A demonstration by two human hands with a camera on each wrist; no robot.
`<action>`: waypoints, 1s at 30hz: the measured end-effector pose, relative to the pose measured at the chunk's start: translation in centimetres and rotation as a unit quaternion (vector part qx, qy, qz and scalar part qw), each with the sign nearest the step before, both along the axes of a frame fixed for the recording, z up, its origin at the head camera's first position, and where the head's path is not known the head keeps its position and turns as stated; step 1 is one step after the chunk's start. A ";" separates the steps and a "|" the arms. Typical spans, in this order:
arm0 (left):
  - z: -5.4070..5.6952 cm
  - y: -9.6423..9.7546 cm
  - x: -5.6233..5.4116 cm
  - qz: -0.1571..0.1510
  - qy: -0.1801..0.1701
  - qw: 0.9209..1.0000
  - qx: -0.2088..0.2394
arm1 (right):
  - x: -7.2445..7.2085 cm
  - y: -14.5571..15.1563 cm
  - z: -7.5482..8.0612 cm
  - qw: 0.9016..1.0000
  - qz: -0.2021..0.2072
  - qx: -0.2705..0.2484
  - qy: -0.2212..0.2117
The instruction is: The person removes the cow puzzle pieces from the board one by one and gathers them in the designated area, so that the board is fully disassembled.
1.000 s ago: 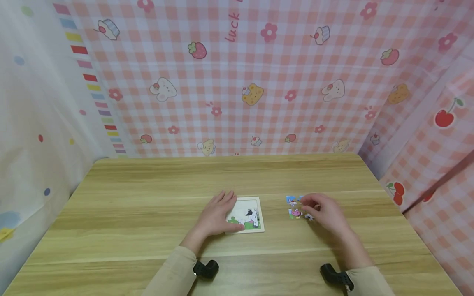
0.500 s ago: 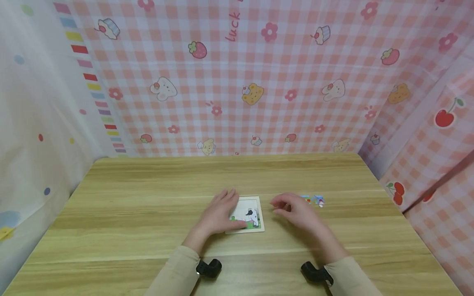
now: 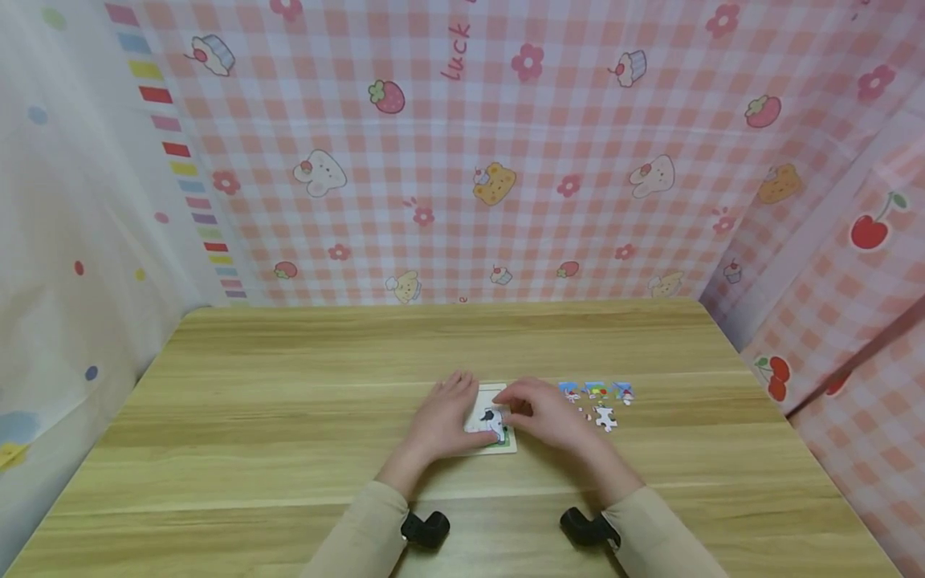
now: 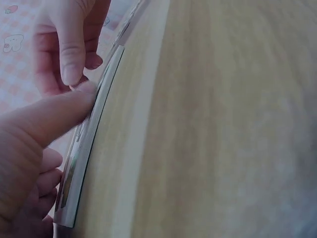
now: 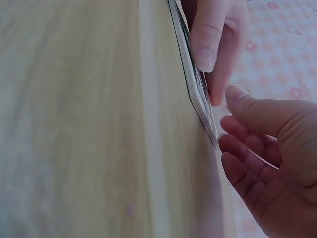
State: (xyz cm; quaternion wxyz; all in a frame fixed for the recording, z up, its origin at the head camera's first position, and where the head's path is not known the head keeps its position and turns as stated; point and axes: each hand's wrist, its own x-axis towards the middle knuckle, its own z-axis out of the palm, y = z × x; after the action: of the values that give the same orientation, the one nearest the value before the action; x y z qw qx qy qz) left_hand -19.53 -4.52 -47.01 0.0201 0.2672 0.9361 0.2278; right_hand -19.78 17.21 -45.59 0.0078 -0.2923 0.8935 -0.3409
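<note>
A small square jigsaw board (image 3: pixel 495 451) with a pale frame and a black-and-white animal picture lies on the table. My left hand (image 3: pixel 437 419) rests over its left part, fingers extended, the thumb (image 4: pixel 64 109) lying across the picture. At the right side of the board is my right hand (image 3: pixel 542 411), fingers bent and fingertips over the board's edge. In the right wrist view its thumb (image 5: pixel 252 109) and bent fingers stand apart, close to the board's corner. Whether a piece sits at those fingertips I cannot tell.
Right of the board lie several loose puzzle pieces: blue-topped ones in a row, including one at the end (image 3: pixel 623 392), and a white one (image 3: pixel 605 418) below. The wood-grain table (image 3: pixel 347 353) ends at a pink checked cloth (image 3: pixel 462 120). Both wrists wear black devices.
My right hand has moved left from the loose pieces to the board, uncovering those pieces. The left hand has slid slightly right over the board, its thumb farther across the picture.
</note>
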 end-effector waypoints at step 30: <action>-0.3 -0.1 0.1 0.012 -0.005 1.000 0.016 | -0.4 -1.8 -0.3 0.998 -0.031 0.056 -0.028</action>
State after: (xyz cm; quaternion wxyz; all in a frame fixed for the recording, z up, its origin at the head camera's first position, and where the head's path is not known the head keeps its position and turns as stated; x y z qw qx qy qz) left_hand -19.47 -4.64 -47.26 0.0181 0.2548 0.9355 0.2441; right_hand -20.18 15.37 -45.89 0.0384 -0.2540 0.9192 -0.2983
